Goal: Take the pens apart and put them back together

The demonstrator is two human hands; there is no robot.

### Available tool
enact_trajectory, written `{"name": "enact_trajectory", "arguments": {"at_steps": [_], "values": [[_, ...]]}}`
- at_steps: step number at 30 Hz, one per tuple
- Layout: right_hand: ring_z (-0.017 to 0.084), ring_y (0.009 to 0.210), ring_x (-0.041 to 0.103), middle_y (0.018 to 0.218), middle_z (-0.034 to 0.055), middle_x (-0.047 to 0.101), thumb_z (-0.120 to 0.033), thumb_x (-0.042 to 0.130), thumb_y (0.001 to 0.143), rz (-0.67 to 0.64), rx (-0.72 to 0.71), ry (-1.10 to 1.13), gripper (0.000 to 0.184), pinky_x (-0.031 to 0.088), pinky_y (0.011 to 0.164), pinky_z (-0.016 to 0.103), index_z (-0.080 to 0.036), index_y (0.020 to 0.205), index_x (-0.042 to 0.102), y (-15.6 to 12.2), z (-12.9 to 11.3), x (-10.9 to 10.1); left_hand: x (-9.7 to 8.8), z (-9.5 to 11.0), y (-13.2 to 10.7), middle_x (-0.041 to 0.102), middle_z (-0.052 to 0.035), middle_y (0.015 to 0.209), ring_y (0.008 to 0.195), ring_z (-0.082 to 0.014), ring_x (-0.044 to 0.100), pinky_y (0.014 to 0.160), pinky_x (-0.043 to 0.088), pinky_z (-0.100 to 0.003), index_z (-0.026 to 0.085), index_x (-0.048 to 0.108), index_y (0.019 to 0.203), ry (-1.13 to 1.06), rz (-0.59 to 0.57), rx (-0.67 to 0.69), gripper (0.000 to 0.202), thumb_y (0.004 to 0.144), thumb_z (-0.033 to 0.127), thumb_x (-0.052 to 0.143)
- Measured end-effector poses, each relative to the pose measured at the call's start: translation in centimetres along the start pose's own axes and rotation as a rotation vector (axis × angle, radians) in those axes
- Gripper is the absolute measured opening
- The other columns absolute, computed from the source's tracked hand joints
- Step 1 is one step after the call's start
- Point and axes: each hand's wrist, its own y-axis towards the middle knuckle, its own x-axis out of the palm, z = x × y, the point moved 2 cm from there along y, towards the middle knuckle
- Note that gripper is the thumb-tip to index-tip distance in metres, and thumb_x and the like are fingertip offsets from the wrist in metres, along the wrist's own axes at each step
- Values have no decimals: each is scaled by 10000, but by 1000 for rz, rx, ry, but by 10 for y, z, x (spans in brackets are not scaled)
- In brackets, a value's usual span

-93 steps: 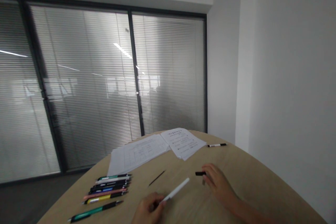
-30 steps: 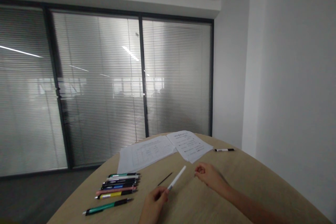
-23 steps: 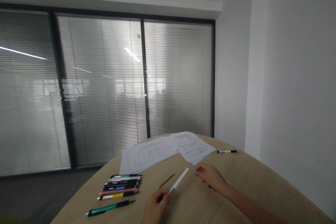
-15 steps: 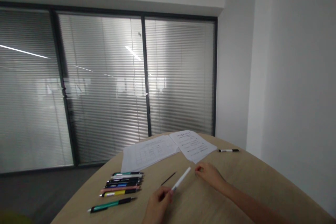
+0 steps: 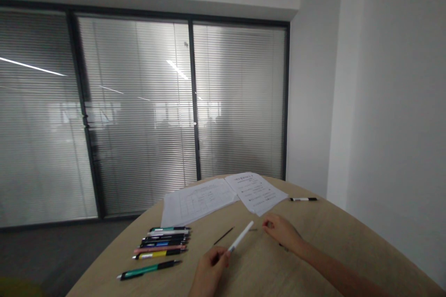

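Note:
My left hand (image 5: 210, 269) is closed on the lower end of a white pen barrel (image 5: 241, 236), which slants up and to the right above the wooden table (image 5: 324, 236). Just right of the barrel's tip, my right hand (image 5: 281, 232) pinches something small and thin that I cannot make out, held level toward the barrel. A thin dark refill (image 5: 223, 236) lies on the table to the left of the barrel. Something small and dark shows on the table under my right wrist.
Several pens (image 5: 163, 242) lie in a row at the left, with a green one (image 5: 148, 270) nearest me. Printed sheets (image 5: 200, 198) and more papers (image 5: 256, 191) lie at the table's far edge, a black-and-white marker (image 5: 302, 199) at the right. Blinds cover the glass wall behind.
Three seconds ago my right hand lay by a small black piece on the table; it has since risen and pinched shut beside the tip of the barrel. The left hand has kept hold of the barrel.

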Motion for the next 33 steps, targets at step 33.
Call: {"name": "enact_trajectory", "arguments": {"at_steps": [33], "values": [[134,760,571,807,20,628,-189,476,762,-161,-410,-139,170,406,667,196,-219,846,621,-101,-34,-9,-1,1,-1,620,-17,695,655,-191,541,643,444,-269,205,664,773,-1,-58,229,183,637,318,618]]}}
